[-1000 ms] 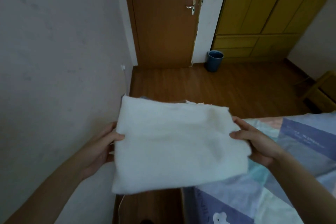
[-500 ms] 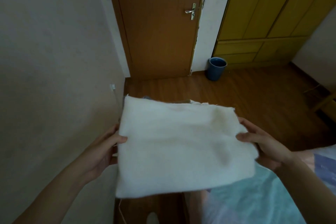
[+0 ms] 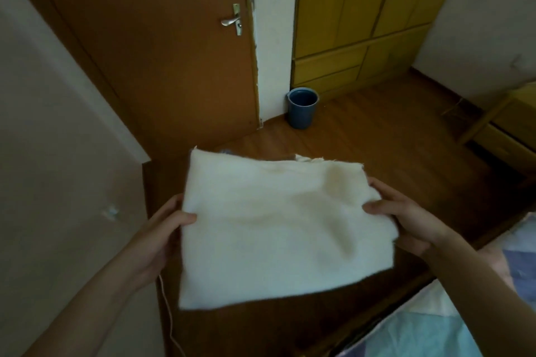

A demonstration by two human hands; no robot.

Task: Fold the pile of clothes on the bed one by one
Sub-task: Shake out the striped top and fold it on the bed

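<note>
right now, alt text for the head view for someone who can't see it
A person's left hand and right hand hold a folded white cloth by its sides above a wooden floor. Beyond stand a closed brown door, a blue bin and a yellow wardrobe; a patterned bedsheet shows at lower right.

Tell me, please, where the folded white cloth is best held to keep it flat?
Probably at its two short side edges, coming in from left and right: the folded white cloth is a wide floppy rectangle, and the left hand and right hand already pinch it there.
</note>
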